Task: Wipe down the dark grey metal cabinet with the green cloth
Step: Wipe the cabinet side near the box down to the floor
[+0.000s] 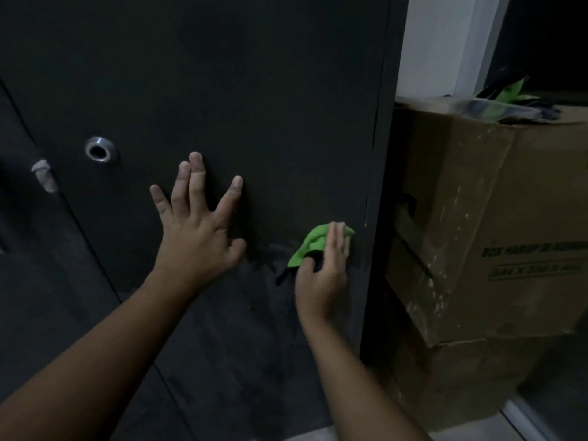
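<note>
Head view shows our right hand [321,275] with its fingers laid close together over the green cloth [310,245], the thumb tucked against the cloth's lower fold, so that we pinch it while pressing it onto the metal. The cloth is bunched, green with a dark strip hanging at its lower left. It sits low on the door of the dark grey cabinet [254,90], just inside the door's right edge. Our left hand [197,230] lies to the left, apart from the cloth, fingers spread wide and braced on the same door, holding nothing. Further left a round metal lock [99,149] is set near the door's left edge, and a scrap of pale tape [44,175] sticks to the neighbouring panel. Just beside the cabinet's right side stands a cardboard box [493,218]. We judge the wiping itself to be in hand, on the lower right of the door; dull, smeary patches below the hands suggest that part is not yet done. The next stroke calls for even pressure, the loose strip kept gathered, and the left hand steadying the door.
</note>
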